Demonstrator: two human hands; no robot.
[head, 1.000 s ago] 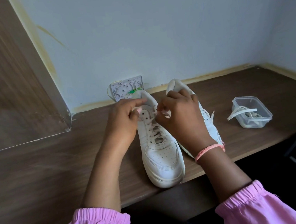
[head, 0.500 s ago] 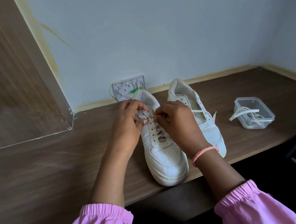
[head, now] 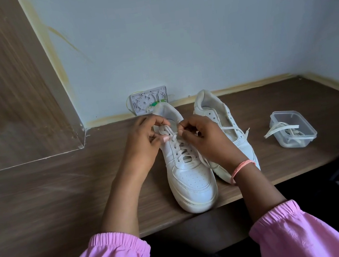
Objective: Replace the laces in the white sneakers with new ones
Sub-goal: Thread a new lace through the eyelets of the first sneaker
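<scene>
Both hands pinching lace (head: 179, 146) at top eyelets: left hand (head: 144, 145), right hand (head: 206, 140). Near sneaker (head: 191, 180) at desk (head: 64, 200) front edge. Lace limp, light; likely best gripped at stiff tip.

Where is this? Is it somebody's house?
Probably a room at home or a small office, though I can't be sure. There's a wooden desk in a corner of plain painted wall, with a small open cable box fixed low on it.
</scene>
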